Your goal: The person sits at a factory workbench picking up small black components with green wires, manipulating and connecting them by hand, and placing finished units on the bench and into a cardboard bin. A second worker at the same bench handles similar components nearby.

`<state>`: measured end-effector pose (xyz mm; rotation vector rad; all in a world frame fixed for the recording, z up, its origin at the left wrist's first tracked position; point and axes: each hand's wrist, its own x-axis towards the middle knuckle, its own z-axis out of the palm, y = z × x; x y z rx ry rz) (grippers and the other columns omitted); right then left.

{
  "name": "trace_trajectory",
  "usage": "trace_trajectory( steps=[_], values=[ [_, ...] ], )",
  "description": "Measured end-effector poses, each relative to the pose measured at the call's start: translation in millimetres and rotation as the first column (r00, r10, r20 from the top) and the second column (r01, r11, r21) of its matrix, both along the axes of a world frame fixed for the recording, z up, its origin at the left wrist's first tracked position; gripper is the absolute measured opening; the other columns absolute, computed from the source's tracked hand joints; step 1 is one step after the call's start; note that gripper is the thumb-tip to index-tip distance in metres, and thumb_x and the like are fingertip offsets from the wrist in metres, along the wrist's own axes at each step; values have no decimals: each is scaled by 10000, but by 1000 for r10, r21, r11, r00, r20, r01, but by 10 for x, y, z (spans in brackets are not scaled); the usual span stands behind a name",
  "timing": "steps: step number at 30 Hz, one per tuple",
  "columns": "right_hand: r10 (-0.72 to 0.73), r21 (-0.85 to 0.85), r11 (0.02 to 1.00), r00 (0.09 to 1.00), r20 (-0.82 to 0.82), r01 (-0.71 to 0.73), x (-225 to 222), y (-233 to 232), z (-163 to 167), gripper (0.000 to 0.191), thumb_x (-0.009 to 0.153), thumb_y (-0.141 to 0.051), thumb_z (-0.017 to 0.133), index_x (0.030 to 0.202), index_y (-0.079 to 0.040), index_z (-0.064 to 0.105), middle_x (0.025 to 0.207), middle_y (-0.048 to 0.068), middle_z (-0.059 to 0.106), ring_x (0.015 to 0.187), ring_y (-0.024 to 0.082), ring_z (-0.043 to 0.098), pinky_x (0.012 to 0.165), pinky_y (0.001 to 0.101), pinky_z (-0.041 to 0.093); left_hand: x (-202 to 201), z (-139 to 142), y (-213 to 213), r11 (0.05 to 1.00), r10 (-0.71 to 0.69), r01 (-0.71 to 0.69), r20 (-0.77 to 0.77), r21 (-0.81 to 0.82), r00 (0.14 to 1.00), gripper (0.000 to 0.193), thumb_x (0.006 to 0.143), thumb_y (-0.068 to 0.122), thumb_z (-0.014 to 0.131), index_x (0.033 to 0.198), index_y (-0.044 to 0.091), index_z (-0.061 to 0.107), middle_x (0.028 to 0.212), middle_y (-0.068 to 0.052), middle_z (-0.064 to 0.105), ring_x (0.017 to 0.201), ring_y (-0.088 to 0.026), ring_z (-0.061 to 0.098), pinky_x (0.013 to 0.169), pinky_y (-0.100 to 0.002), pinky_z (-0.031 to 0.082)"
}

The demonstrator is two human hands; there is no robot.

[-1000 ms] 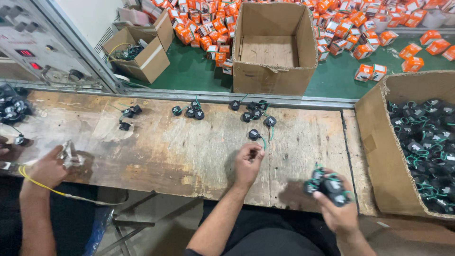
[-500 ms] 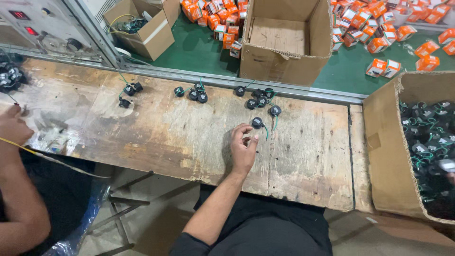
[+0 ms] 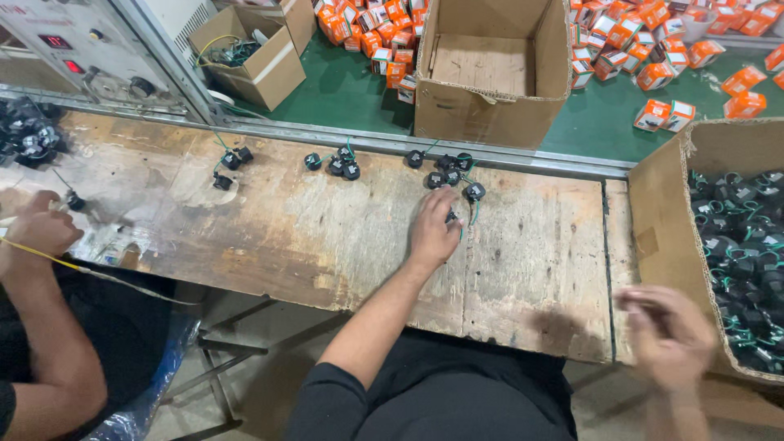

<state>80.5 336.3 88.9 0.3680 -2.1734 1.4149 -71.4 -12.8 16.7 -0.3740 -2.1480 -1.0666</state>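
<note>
The left hand [image 3: 433, 233] rests on the table [image 3: 327, 237], fingers closed on a small black part [image 3: 451, 216]; the right hand [image 3: 670, 335], blurred, grip unclear, hangs by the nearly full box [image 3: 653, 212]. Several parts [image 3: 445, 167] lie loose, unsorted

Even, bright overhead light fills the scene, with no harsh glare. Soft shadows fall beneath the left hand [image 3: 433, 233] on the wooden workbench [image 3: 327, 237] and under the cardboard boxes. The right hand [image 3: 670, 339] is heavily smeared by motion blur, its fingers indistinct. Wide-angle distortion bends the bench edges toward the corners. The centre stays fairly sharp.
</note>
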Motion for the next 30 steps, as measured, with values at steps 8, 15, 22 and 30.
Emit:
trace_trajectory(
  steps=[8,15,22,30],
  values=[
    [499,-83,856,772,394,-511,-373,-1707,-671,236,884,-45,706,1118,-16,710,1037,85,779,935,167,749,807,292,594,47,138,-104,996,-87,85,232,21,969,184,789,81,783,951,95,696,1024,-78,723,1013,-307,680,884,-420,539],
    [514,-333,856,714,475,-395,-404,-1540,-1195,243,925,-38,690,1164,11,687,1046,105,751,872,158,682,756,297,567,275,118,-469,987,160,-139,394,-82,905,378,689,176,870,981,82,650,991,-120,711,977,-376,644,851,-482,506],
    [625,-714,651,716,310,-259,-361,-1640,-1028,628,940,22,622,1508,-61,366,1264,150,564,1025,203,656,893,347,568,199,-106,-330,689,-374,131,195,712,907,341,993,47,568,1332,85,559,1064,-49,681,984,-171,658,907,-323,550],
    [462,-515,822,813,356,-242,-379,-1763,-989,898,846,90,594,1561,-137,100,1492,65,356,1302,141,490,986,353,519,529,88,36,657,-726,713,-51,243,686,201,870,-31,717,1046,63,745,1089,-72,741,1169,-238,658,1054,-380,522]
  ],
)
